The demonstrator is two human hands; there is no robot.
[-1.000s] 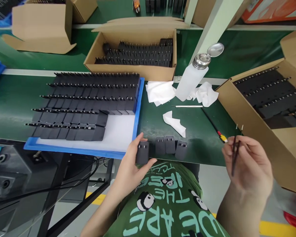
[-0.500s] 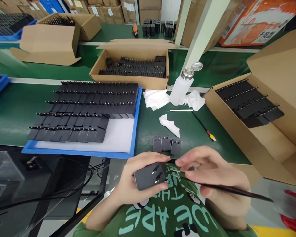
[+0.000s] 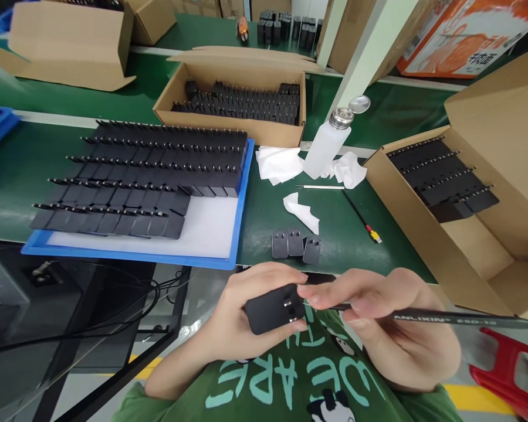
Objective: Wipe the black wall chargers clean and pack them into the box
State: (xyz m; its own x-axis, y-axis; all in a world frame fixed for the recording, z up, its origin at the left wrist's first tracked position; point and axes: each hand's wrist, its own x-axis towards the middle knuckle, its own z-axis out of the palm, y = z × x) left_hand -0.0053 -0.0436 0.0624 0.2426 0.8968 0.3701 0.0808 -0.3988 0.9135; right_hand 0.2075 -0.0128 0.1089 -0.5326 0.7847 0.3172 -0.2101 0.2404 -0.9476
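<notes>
Charger-like block (image 3: 270, 310), matte black, two metal prongs, in left hand (image 3: 250, 310), right hand (image 3: 391, 322) gripping tweezers (image 3: 449, 318)

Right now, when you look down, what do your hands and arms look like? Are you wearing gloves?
No gloves: my left hand and right hand are bare, with no rings, watch or cables that show. The left sleeve and right sleeve are green and short, part of my green shirt with pale letters and pandas.

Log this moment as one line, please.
left hand: holds black adapter | right hand: holds tweezers at adapter | three adapters: on bench
</notes>
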